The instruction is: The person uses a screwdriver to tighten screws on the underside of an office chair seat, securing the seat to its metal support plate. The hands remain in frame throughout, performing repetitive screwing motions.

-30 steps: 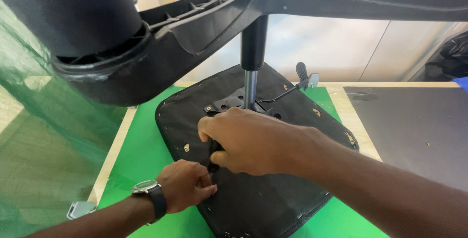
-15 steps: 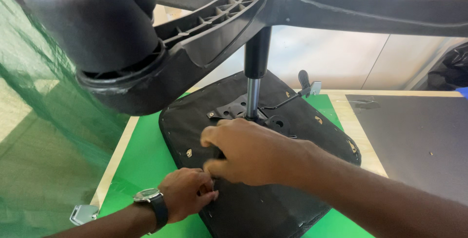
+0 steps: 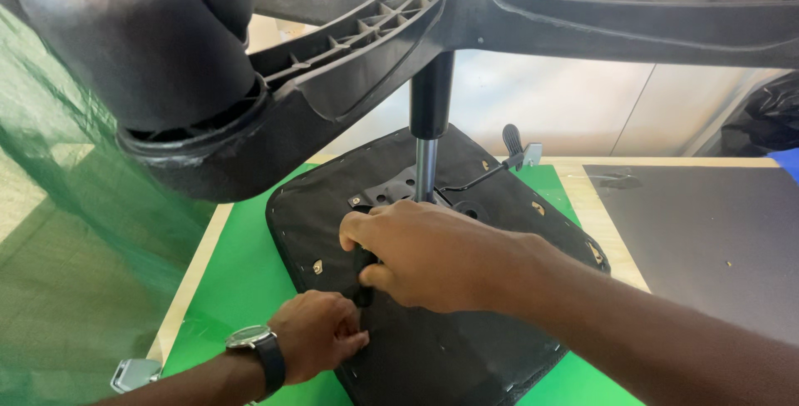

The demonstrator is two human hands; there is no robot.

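Hands meet at lower centre: our right hand point(image 3: 433, 252) grips a dark tool point(image 3: 364, 277) upright on the upturned seat point(image 3: 433, 348), while our clenched left hand point(image 3: 316, 335) steadies just below it.

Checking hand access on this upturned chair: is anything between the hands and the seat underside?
Nothing visible. The right hand and left hand both rest on the seat underside; the chair base hangs above them.
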